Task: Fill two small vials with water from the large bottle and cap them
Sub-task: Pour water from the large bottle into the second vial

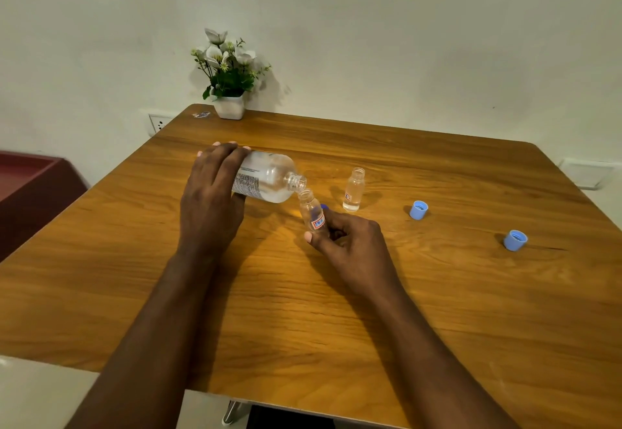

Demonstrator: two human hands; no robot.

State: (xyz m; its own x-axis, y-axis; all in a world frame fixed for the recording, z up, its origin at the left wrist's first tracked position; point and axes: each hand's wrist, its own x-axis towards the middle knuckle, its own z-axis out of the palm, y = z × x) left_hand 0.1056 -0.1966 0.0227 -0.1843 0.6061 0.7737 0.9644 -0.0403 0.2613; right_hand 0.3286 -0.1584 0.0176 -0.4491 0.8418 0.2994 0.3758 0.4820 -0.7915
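**Two vials, one mid-pour**

Left grip (212, 193) wraps the large bottle (269, 179), tipped nearly flat above the middle of the surface (420, 311), its mouth just over the tilted vial (311, 210) pinched by the right grip (340, 237). A second vial (354, 189) stands just beside, seemingly filled. First cap (418, 210) and second cap (515, 240) lie toward the right edge. The narrow mouths barely align, so a wobble could spill water.

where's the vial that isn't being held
In the head view, the free vial stands upright mid-table, just right of the large bottle mouth, left of the nearer blue cap.
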